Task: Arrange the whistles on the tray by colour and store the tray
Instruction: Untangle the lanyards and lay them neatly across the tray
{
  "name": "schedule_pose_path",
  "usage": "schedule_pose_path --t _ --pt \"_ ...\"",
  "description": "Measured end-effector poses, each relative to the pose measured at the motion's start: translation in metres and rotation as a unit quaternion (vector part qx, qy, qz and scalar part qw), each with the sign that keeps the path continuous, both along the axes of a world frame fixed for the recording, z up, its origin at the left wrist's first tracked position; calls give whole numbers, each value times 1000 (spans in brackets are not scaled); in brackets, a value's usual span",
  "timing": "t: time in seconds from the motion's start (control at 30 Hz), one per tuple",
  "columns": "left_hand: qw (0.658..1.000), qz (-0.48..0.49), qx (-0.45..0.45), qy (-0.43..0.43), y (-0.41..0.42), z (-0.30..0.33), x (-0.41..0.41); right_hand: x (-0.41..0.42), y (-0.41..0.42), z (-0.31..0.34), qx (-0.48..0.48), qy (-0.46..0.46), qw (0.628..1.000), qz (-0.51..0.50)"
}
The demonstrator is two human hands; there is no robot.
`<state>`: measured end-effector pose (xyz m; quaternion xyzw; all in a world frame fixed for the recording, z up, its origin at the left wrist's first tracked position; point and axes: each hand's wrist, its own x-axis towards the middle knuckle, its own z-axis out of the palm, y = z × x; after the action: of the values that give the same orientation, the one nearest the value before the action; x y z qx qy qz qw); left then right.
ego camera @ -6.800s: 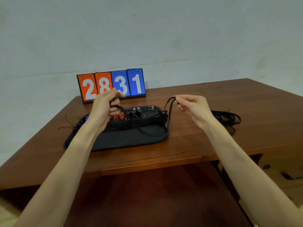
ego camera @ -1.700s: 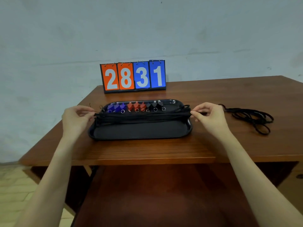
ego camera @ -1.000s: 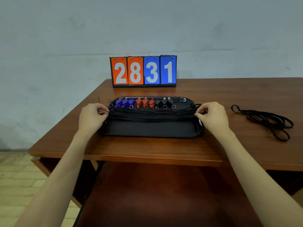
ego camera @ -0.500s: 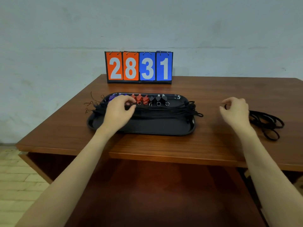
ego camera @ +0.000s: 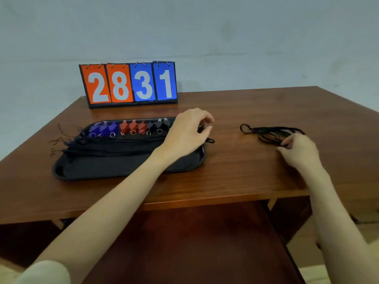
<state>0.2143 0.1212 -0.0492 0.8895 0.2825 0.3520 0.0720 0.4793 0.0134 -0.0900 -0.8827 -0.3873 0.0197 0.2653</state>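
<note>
Whistles (ego camera: 131, 128) sit in a row along the far edge of the black tray (ego camera: 114, 171) at centre left of the frame: blue, then red, then black. Their black cords lie bunched across the tray. The left hand (ego camera: 187, 133) hovers over the tray's right end, fingers curled, pinching nothing clearly visible. Lower right, the right hand (ego camera: 300, 153) pinches a loose cord bundle (ego camera: 270, 133) on the table (ego camera: 235, 171).
</note>
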Motion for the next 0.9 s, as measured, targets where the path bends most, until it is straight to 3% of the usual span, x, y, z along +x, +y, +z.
schedule_pose_path --t 0.13,0.3,0.47,0.67,0.9 --pt "999 -37 5 7 -7 7 32 -2 -11 0 147 40 988 32" --pt "996 -85 -15 -13 -13 7 59 -16 -27 15 300 85 943 120" --pt "990 -130 -39 -27 -15 -9 73 -26 -29 15 296 133 927 187" --pt "988 -141 -56 -40 -12 -19 72 -34 -27 13 314 130 916 211" --pt "987 -133 -85 -39 -9 -22 69 -40 -29 26 396 285 851 195"
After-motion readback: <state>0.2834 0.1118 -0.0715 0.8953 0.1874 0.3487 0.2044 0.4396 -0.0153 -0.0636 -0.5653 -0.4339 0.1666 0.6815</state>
